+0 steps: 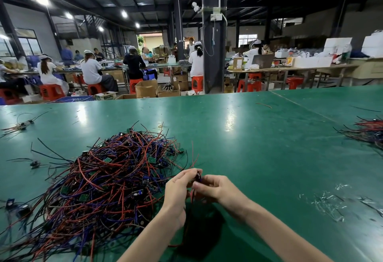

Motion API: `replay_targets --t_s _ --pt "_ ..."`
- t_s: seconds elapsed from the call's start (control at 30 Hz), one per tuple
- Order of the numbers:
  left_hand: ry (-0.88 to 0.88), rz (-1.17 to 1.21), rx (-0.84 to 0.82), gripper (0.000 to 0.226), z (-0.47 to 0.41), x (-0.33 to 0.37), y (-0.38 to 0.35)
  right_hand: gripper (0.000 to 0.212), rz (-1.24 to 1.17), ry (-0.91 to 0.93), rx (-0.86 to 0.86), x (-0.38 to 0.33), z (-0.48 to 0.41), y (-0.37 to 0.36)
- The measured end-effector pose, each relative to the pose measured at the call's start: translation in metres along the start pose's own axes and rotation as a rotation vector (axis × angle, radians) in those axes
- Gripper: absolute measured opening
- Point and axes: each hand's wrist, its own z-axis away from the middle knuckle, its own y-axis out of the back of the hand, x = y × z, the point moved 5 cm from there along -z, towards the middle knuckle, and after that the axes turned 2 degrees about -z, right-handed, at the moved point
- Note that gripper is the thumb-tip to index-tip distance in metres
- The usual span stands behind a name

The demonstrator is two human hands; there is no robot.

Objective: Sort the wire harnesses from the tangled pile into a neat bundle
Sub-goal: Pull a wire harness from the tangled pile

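**Operator:** What could go wrong from here?

**Describer:** You hold one wire harness [198,175] just right of the tangled pile [107,178], raised above the green surface [269,147]. Its red and black leads trail down toward you, and the pile's outer strands lie just beside your left wrist. My judgement is that a trailing lead may snag a loop of the pile. A pull away from the pile would then drag other harnesses along or tighten the tangle. A sharp tug could also strain the leads where they join the small dark part

**Operator:** Anything else?

**Describer:** Far right of the pile, at the edge of view, lies a second heap of red and black wires [369,133]. I take it to be the sorted bundle, though I cannot be sure. Carrying the harness that far with its leads dangling risks them splaying out of line. Clear plastic scraps [327,201] lie right of the pile, nearer you, and could catch on the wires

**Operator:** How is the grip?

**Describer:** Both are closed. Your left grip [178,189] has its fingers curled, with thumb and fingertips pinching the dark part from the pile side. Your right grip [213,187] meets it from the side away from the pile, fingers curled. It pinches the same part or the wires just under it, and blur hides which. Thin red ends stand up above your fingertips. A dark mass hangs below both grips, and I cannot tell whether it is more wire or only shadow
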Motion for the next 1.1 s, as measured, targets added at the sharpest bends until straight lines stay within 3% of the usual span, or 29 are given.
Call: replay_targets --t_s 0.2,0.37,0.57,0.77,1.1 --pt "0.0 -0.033 0.003 0.016 -0.004 -0.005 -0.002 0.014 -0.055 -0.06 0.172 0.005 0.003 0.009" --pt "-0.022 -0.088 -0.093 0.01 -0.005 -0.006 -0.004 0.013 -0.165 -0.11 0.212 0.006 0.002 0.014" --pt "-0.064 -0.095 -0.045 0.006 -0.007 -0.01 -0.001 0.011 -0.21 -0.136 0.189 0.006 0.003 0.01" --pt "-0.067 -0.136 0.028 0.029 -0.012 -0.006 0.009 0.016 -0.085 -0.066 0.125 0.0 0.003 0.003" --pt "-0.088 -0.222 -0.031 0.035 -0.011 -0.004 0.004 0.018 0.072 -0.059 0.018 -0.001 0.006 -0.003"
